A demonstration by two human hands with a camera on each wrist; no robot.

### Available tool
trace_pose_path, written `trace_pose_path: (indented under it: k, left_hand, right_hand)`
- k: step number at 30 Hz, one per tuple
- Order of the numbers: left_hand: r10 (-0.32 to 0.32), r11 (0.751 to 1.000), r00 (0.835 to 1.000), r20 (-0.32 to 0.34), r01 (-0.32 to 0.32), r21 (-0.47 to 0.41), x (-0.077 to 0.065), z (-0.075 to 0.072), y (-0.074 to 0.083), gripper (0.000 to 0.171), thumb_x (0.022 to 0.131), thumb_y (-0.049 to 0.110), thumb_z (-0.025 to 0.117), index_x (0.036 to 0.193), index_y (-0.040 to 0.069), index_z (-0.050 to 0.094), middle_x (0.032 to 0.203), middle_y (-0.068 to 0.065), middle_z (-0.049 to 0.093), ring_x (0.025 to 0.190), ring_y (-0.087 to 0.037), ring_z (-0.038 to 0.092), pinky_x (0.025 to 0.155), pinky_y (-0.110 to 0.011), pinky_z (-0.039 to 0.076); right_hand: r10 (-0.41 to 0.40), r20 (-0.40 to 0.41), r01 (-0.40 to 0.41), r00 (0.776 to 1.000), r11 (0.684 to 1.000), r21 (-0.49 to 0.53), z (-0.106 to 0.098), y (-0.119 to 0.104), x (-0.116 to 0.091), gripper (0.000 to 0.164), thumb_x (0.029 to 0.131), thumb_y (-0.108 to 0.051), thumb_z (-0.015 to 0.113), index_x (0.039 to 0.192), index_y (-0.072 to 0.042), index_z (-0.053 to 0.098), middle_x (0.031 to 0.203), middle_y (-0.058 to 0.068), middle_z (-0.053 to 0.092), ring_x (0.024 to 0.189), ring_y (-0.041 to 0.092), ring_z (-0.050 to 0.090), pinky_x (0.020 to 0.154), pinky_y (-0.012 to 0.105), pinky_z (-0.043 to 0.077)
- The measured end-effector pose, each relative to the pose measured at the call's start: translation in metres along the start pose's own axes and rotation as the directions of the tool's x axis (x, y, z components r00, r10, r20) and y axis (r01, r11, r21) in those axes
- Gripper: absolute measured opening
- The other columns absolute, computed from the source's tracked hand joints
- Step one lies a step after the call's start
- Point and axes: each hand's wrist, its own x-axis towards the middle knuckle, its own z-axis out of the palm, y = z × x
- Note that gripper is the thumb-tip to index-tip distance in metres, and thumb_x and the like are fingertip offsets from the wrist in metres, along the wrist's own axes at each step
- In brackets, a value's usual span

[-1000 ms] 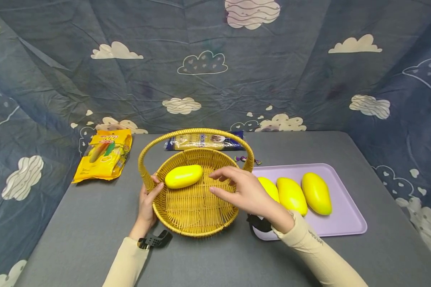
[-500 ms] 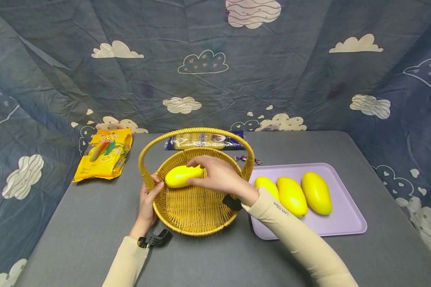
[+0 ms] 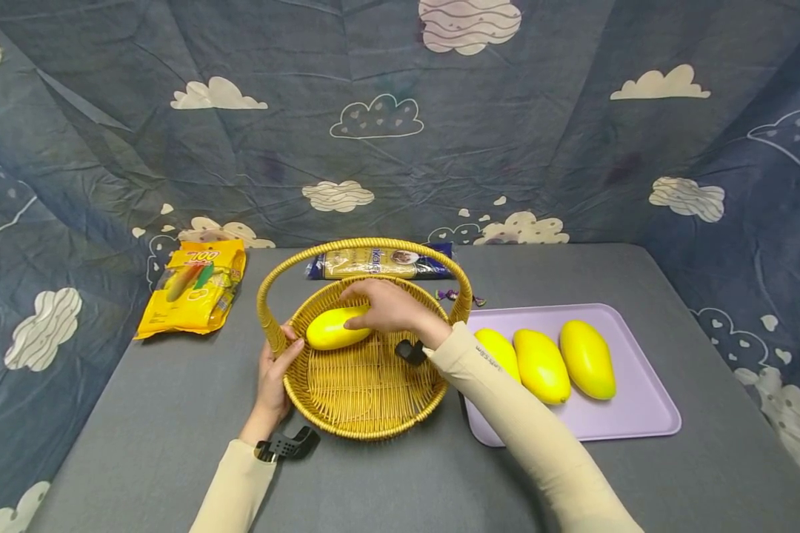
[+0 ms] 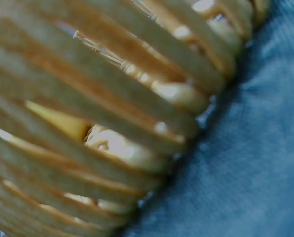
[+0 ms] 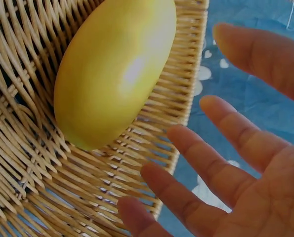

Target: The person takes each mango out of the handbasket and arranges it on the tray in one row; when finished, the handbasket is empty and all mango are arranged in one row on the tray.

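A round woven basket [image 3: 368, 434] with a tall handle stands in the middle of the table in the head view. My left hand [image 3: 272, 379] grips its left side by the foot of the handle, thumb over the rim. The left wrist view shows only the basket's slats [image 4: 132, 113] up close. One yellow mango [image 3: 332, 330] lies inside the basket. Over the mango's right end reaches my right hand [image 3: 393, 308]; in the right wrist view its fingers [image 5: 211, 165] are spread, apart from the mango [image 5: 114, 74].
To the right, a lilac tray [image 3: 640, 414] bears three more mangoes [image 3: 542, 366]. A yellow snack bag [image 3: 193, 289] lies at the back left. Behind the basket are a blue and gold packet [image 3: 373, 263] and a small purple wrapped candy [image 3: 450, 295].
My right hand has moved left across the basket and is now over the mango's right end. My left hand, the basket and the mango have stayed in place.
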Motion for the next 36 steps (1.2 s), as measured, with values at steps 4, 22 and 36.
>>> trace_pose_path:
  k: [4,22,36]
  left_hand:
    - [-0.007,1.0,1.0,-0.005,0.007,0.003,0.0,0.0,-0.001,0.019,0.09,-0.001,0.054,0.1,-0.01,0.041,0.098,-0.011,0.044,0.089,-0.016,0.043,0.078,-0.027,0.037]
    - [-0.006,1.0,1.0,0.026,0.005,0.029,0.0,-0.002,-0.002,0.03,0.092,0.003,0.055,0.104,-0.015,0.034,0.1,-0.009,0.043,0.088,-0.014,0.043,0.076,-0.026,0.037]
    - [-0.022,1.0,1.0,-0.001,0.022,0.019,-0.001,0.001,0.0,0.029,0.091,0.001,0.054,0.104,-0.015,0.034,0.103,-0.013,0.043,0.092,-0.015,0.044,0.08,-0.027,0.037]
  right_hand:
    - [0.002,0.064,-0.003,0.998,1.0,0.028,0.001,0.004,0.009,0.049,0.084,-0.022,0.073,0.129,-0.009,0.056,0.131,0.005,0.054,0.123,0.023,0.045,0.102,0.037,0.033]
    - [0.108,0.139,-0.115,0.984,0.992,0.044,0.017,0.005,0.028,0.052,0.084,-0.022,0.073,0.132,-0.015,0.053,0.125,0.012,0.056,0.113,0.025,0.051,0.097,0.039,0.036]
    - [0.089,0.14,-0.091,0.986,0.996,0.004,0.023,0.008,0.023,0.062,0.081,-0.028,0.076,0.136,-0.019,0.05,0.134,0.007,0.051,0.118,0.024,0.049,0.097,0.039,0.036]
